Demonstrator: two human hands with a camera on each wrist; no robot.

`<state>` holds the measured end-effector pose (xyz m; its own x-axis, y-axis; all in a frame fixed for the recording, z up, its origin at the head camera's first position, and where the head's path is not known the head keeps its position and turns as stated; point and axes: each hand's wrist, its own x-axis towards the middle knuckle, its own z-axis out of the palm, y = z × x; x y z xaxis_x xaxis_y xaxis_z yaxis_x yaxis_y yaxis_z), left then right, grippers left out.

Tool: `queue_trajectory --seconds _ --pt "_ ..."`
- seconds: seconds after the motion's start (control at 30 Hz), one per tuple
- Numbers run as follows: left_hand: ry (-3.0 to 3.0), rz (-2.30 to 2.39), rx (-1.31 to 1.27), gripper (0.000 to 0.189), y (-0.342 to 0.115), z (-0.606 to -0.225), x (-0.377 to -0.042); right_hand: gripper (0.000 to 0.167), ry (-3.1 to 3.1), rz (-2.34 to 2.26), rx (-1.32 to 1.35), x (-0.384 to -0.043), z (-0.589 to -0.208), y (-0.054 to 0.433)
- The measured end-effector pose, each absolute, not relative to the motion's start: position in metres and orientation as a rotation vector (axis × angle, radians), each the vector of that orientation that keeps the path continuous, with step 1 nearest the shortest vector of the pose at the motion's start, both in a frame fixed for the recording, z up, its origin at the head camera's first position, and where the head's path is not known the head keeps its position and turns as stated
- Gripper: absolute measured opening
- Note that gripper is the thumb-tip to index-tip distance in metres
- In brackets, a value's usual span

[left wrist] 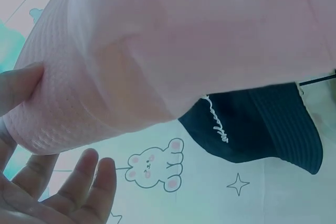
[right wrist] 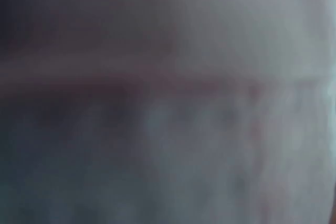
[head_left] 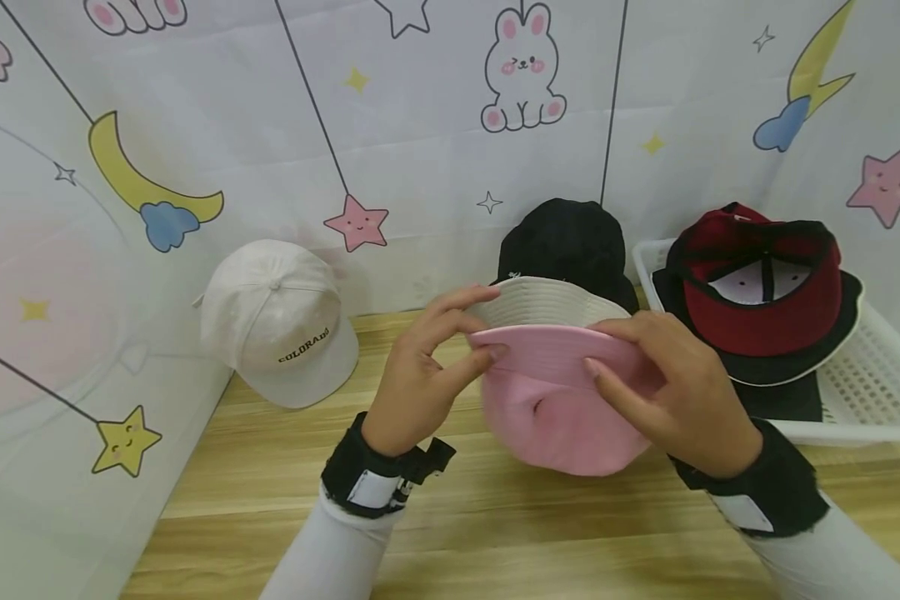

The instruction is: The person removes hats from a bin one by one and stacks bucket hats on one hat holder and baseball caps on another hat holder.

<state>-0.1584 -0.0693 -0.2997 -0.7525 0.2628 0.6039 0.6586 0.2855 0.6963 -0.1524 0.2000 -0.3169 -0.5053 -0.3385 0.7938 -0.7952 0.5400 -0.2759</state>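
A pink bucket hat (head_left: 570, 425) with a pale stitched lining is held between both hands over the wooden table, its brim uppermost. At the left end of the brim, my left hand (head_left: 426, 375) pinches the edge between thumb and fingers. My right hand (head_left: 671, 387) grips the right side, thumb on the pink outer face and fingers over the rim. The left wrist view shows the hat's pink crown (left wrist: 189, 35) close up, with the left thumb (left wrist: 18, 87) pressed on the stitched brim. Blurred fabric fills the right wrist view.
A black bucket hat (head_left: 562, 242) with white lettering stands behind the pink one. To the left sits a white cap (head_left: 277, 325) marked COLORADO. At right, a white basket (head_left: 881, 375) holds a red cap (head_left: 768, 321) on top of black headwear. A printed curtain (head_left: 427, 125) backs the table.
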Motion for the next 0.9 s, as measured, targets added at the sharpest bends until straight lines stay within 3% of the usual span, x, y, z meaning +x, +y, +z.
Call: queue_trajectory --seconds 0.2,0.33,0.9 --pt "-2.142 -1.488 -0.833 0.005 -0.076 -0.296 -0.159 0.044 -2.064 0.837 0.909 -0.153 -0.318 0.201" --pt "-2.103 -1.503 -0.84 0.003 -0.08 -0.294 -0.16 0.038 -2.101 0.822 0.889 -0.152 -0.317 0.202" --pt "-1.971 -1.616 -0.692 0.008 -0.094 -0.289 -0.163 0.047 -2.134 0.83 0.862 -0.154 -0.317 0.202"
